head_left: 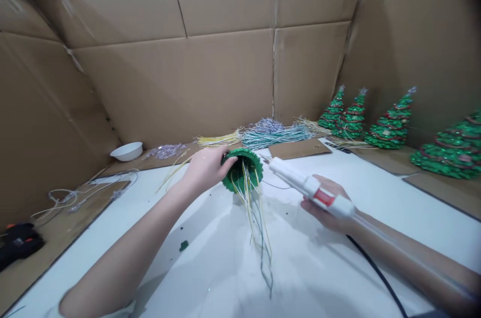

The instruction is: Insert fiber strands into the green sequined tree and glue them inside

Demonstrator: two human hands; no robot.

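My left hand [208, 168] is closed on the rim of a green Christmas tree [257, 160], tipped so its hollow underside faces me. Yellow, white and dark green wires [250, 208] trail from the hollow down toward the white table. In my right hand [326, 203] is a white glue gun [295, 180] with a red panel on its side. Its nozzle points left, close to the tree's rim; I cannot tell whether they touch. A black cord hangs below the right wrist.
Finished green trees [389, 125] stand along the right. Bundles of teal wire [278, 135] and yellow wire [218, 138] lie at the back. A white bowl [127, 151], clear beads [165, 151], white string lights [71, 198] and a black glue gun [20, 243] are leftward. Cardboard walls [225, 82] surround the table.
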